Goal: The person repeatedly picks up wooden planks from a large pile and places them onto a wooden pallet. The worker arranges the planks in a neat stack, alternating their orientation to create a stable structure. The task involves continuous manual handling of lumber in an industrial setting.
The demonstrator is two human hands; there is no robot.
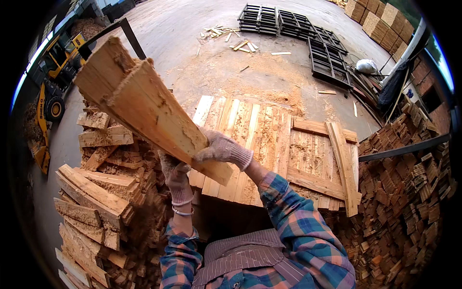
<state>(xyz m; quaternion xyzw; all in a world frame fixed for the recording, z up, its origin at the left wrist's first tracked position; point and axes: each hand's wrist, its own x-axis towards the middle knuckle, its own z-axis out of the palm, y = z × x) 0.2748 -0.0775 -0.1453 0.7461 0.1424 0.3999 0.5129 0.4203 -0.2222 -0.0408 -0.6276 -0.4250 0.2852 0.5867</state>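
Note:
Both hands grip a short stack of rough wooden boards (154, 113), tilted up toward the far left. At least two boards overlap in it, with sawdust on their faces. My left hand (175, 174), in a dusty knit glove, closes on the stack's lower left edge; the boards hide part of its fingers. My gloved right hand (219, 148) wraps over the opposite edge close to the near end. Below and beyond the stack lies a plank surface (250, 130) strewn with sawdust. On its right part, a loose board (342, 166) lies across two crosswise boards.
A pile of rough boards (96, 192) rises on my left. Many small wood pieces (394, 202) are heaped at right, with a dark metal bar (404, 148) above them. Black metal frames (329, 62) lie on the far floor. A yellow loader (53, 96) stands far left.

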